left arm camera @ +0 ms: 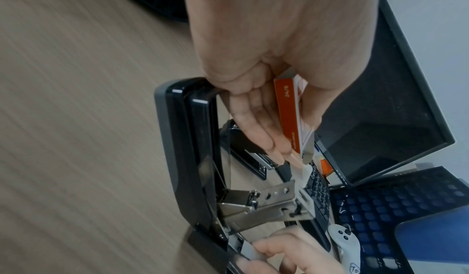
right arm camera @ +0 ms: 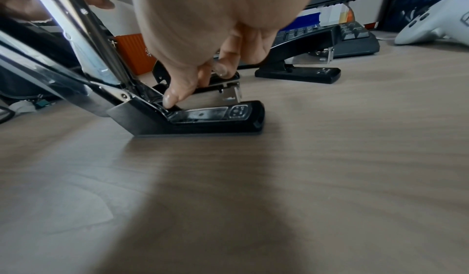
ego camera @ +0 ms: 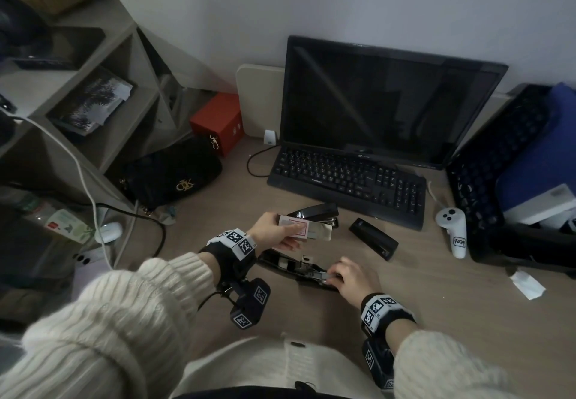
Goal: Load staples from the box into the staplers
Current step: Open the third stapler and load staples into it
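My left hand (ego camera: 288,238) holds the staple box (ego camera: 291,225) above the desk, thumb on top and fingers underneath; its inner tray (ego camera: 319,231) is slid partway out. The box's orange side (left arm camera: 289,116) shows in the left wrist view. Below it an open black stapler (ego camera: 296,269) lies on the desk, its lid (left arm camera: 187,148) swung back and the metal magazine (left arm camera: 266,204) raised. My right hand (ego camera: 335,275) pinches the front of that magazine (right arm camera: 228,95) over the base (right arm camera: 203,122). Two closed black staplers (ego camera: 314,213) (ego camera: 374,238) lie behind.
A black keyboard (ego camera: 349,177) and monitor (ego camera: 389,102) stand behind the staplers. A white controller (ego camera: 453,230) and a black mesh tray (ego camera: 480,180) are to the right, with a paper scrap (ego camera: 526,284) nearby. A black bag (ego camera: 174,174), red box (ego camera: 218,121) and cables lie left.
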